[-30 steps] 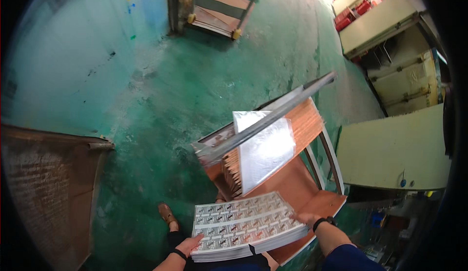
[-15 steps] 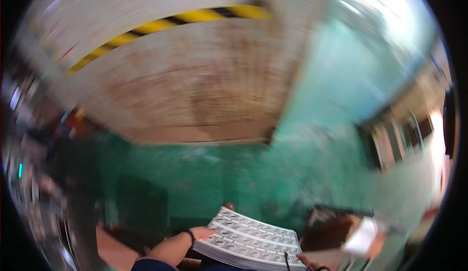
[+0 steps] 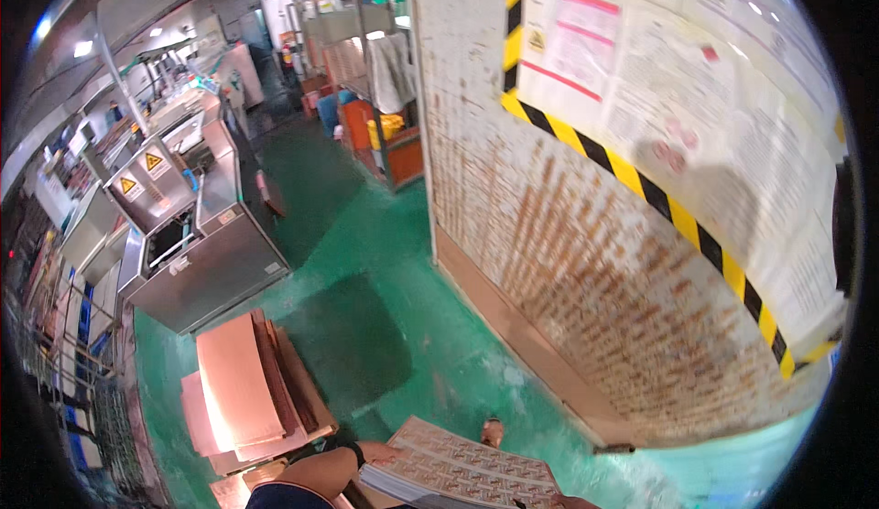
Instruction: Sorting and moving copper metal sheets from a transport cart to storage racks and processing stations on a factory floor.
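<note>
Head view: a thick, pale stack of sheets printed with rows of small brownish motifs is lying across the person's front at six o'clock, its near side running out of the frame. The person's left hand, between six and seven o'clock, is gripping the stack's left edge, fingers resting on top, thumb out of sight. At five o'clock the right hand is showing only as a sliver by the right corner, so whether it is gripping cannot be told. A brown shoe is peeping out just beyond the far edge.

What is changing is mostly the surroundings. The white, rust-streaked upright panel with yellow-and-black striped tape, filling the upper middle half a second ago, is now standing at three o'clock. A pile of flat copper-coloured sheets is now showing clearly at eight o'clock, and a boxy stainless-steel machine is standing at nine, both on the green floor.

This swing is suggesting a leftward turn of the body, with the stack staying in front. The carrying is apparently still going on: no support other than the hands is visible, though the underside is hidden.
</note>
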### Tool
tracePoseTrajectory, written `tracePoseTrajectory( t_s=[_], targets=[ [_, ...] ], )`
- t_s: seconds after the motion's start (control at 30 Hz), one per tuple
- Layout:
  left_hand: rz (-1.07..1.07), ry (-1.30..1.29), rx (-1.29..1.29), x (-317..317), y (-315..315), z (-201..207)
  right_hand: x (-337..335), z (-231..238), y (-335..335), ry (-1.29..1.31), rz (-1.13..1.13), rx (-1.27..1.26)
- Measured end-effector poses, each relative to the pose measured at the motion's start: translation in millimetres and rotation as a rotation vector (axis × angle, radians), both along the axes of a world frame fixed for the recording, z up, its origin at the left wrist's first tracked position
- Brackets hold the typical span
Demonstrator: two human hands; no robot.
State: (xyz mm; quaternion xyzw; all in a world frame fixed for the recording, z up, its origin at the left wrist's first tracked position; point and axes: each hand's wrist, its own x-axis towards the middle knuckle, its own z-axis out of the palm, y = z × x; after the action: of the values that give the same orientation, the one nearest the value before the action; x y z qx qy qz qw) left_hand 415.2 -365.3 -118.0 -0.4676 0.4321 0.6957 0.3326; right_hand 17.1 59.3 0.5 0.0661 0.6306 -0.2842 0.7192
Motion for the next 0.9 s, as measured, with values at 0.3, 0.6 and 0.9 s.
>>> tracePoseTrajectory(
  t_s=[0.3, 0.6, 0.9],
  targets=[
    [0.048, 1.031, 0.251, 60, -115, -19, -108, 3, -276, 0.082, 0.488, 0.117],
    [0.579, -0.111, 0.424, 75, -245, -56, -94, -4, -595, 0.058, 0.797, 0.069],
    [0.553, 0.092, 0.161, 120, -452, -82, -61, 30, -882, 0.055, 0.949, 0.094]
  ],
)
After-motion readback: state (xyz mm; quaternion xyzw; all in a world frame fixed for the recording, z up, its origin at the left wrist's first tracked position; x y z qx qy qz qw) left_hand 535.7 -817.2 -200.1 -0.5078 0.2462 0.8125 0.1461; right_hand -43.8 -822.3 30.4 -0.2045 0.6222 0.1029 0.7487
